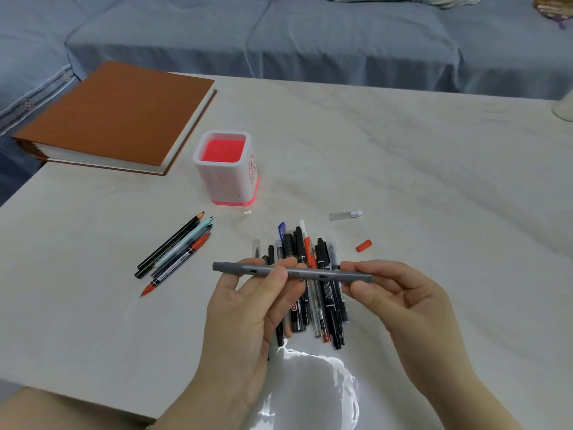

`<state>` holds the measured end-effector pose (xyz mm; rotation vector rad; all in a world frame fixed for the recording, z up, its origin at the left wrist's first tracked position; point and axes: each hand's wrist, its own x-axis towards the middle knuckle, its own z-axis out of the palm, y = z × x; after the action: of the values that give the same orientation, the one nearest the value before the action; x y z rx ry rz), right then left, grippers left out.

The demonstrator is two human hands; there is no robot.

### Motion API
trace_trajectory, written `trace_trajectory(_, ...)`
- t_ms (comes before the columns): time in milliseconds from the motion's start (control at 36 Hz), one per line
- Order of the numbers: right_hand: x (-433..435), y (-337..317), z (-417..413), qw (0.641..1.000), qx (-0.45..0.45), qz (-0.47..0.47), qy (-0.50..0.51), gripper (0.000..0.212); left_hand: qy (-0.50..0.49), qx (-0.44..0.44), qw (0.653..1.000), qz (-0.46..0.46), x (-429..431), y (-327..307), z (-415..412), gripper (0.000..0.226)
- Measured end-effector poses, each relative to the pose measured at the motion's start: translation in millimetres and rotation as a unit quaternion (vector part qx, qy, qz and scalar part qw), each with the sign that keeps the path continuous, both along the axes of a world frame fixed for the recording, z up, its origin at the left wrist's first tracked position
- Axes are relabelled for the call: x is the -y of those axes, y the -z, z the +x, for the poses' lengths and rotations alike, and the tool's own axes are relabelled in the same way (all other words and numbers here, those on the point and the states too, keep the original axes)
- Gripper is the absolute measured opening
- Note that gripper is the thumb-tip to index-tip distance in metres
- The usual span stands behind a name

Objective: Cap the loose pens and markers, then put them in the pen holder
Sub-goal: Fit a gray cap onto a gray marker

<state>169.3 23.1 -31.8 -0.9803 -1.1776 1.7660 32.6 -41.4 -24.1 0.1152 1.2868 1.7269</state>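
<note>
- Left hand (pixel 248 308) and right hand (pixel 400 302) pinch a grey marker (pixel 291 272) level above a pile of pens (pixel 310 283)
- White pen holder (pixel 226 170) with red inside stands upright beyond the pile
- Four loose pens (pixel 175 252) lie left; an orange cap (pixel 363 245) and a clear cap (pixel 345 215) lie right
- Brown book (pixel 114 116) sits on the table (pixel 434 181)'s far left corner

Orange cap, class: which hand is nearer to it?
Right. The right hand holds the marker just short of the orange cap; the left hand is farther left, across the pen pile.
</note>
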Motion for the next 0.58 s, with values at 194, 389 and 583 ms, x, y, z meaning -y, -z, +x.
trace_trajectory(194, 1.0, -3.0, -0.4, 0.994, 0.093, 0.063, -0.004, 0.035, 0.011, -0.038, 0.999, 0.002, 2.3, 2.1, 0.9, 0.025)
trace_trajectory(389, 1.4, -1.9, -1.1, 0.986, 0.120, 0.116, 0.002, 0.037, 0.016, -0.023, 1.000, -0.001, 3.4, 5.5, 5.3, 0.017)
trace_trajectory(583, -1.8, 7.4, -1.7, 0.971, 0.172, 0.167, -0.005, 0.041, 0.021, 0.028, 0.998, -0.047, 1.3, 11.5, 5.3, 0.011)
